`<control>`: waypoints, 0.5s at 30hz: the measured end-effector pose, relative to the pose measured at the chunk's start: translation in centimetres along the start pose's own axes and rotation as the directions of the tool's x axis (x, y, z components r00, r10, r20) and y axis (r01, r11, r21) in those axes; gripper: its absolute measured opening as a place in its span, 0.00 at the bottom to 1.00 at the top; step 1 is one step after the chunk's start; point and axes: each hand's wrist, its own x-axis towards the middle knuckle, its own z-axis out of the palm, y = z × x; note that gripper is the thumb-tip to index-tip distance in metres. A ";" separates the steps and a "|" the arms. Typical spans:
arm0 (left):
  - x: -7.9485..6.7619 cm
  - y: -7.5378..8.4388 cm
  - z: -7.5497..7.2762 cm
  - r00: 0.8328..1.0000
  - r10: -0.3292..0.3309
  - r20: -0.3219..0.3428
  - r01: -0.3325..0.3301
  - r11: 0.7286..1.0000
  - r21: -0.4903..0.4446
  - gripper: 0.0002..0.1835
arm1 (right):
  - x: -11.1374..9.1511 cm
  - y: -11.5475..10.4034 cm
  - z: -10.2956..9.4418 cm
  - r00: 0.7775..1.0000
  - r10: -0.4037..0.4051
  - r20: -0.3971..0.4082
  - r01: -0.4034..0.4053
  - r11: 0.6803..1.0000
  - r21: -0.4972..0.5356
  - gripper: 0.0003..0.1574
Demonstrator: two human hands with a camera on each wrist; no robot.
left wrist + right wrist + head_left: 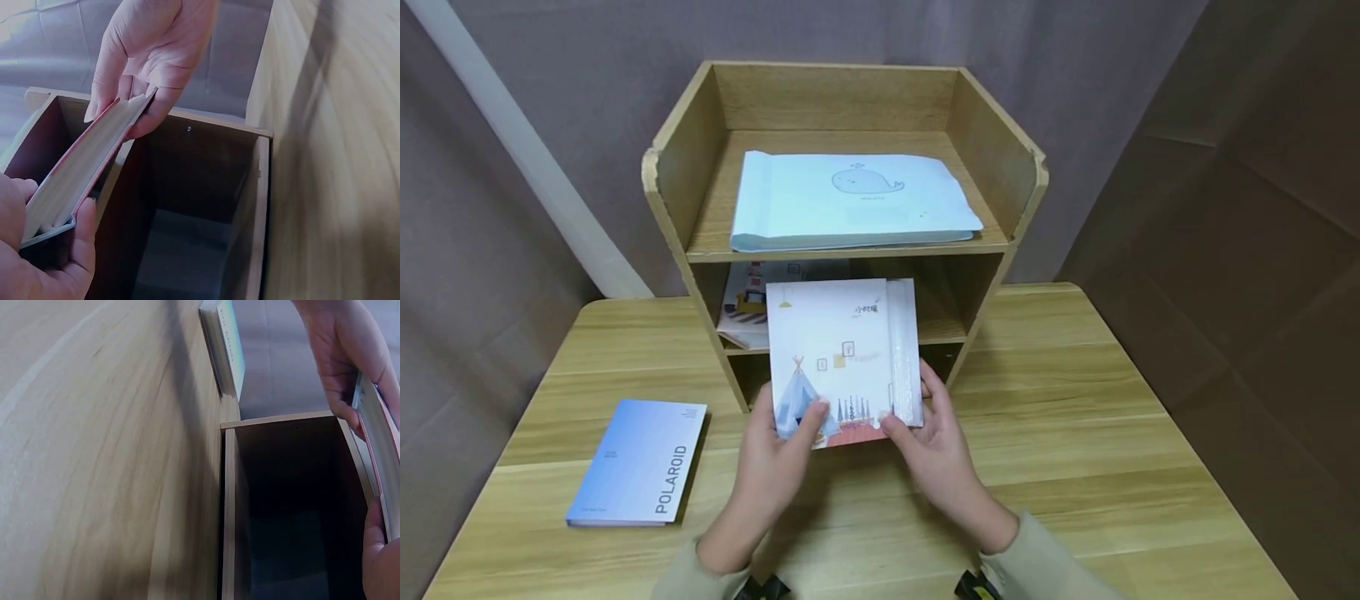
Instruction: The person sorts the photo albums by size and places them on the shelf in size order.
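A white photo album [820, 321], its cover printed with a blue tent and small picture frames, is held up in front of the shelf unit. My left hand [772, 463] grips its lower left corner, thumb on the cover. My right hand [942, 454] holds the lower right corner beside a clear, shiny strip. From the left wrist view, the page edges of the album [81, 165] face the camera between both hands. Fingers behind the album are partly hidden. In the right wrist view only part of the album [379, 447] shows.
The wooden shelf unit [842, 252] stands on the wood-grain table [1090, 467]. A pale blue whale-print album [865, 200] lies on its top shelf. Another illustrated book [745, 312] lies on the middle shelf, left. A blue POLAROID book [636, 462] lies on the table, left.
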 end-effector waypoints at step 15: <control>0.4 4.6 0.5 0.966 0.179 0.188 -0.183 0.983 0.006 0.46 | 0.7 -1.4 -1.1 0.990 0.035 -0.139 -0.040 0.998 -0.040 0.51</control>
